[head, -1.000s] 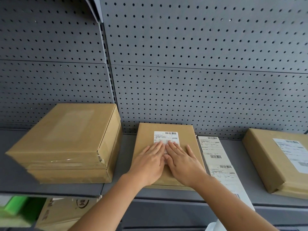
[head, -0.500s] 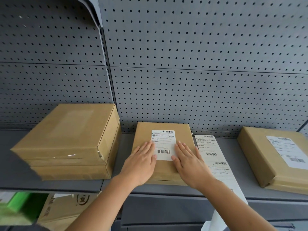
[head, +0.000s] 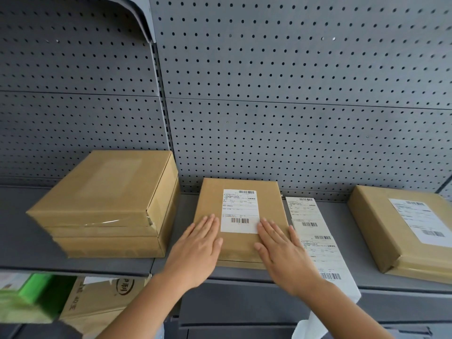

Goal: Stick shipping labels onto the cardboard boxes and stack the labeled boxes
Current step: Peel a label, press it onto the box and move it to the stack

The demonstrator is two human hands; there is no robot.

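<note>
A flat cardboard box (head: 270,206) lies on the grey shelf (head: 186,211) in the middle, with a white shipping label (head: 240,211) stuck on its top. My left hand (head: 195,248) lies flat on the box just left of the label, fingers straight. My right hand (head: 281,250) lies flat on the box at the label's lower right corner, fingers straight. A strip of unused labels (head: 315,236) lies on the shelf right of the box and hangs over the front edge. At the left stands a stack of plain boxes (head: 105,204). A labeled box (head: 401,226) sits at the right.
A grey pegboard wall (head: 269,94) rises right behind the boxes. Under the shelf at the left are a brown printed carton (head: 102,299) and something green (head: 29,297). The shelf's front edge runs under my wrists.
Both hands have slid apart, from covering the label's lower half to lying at its left and right sides. The whole label now shows.
</note>
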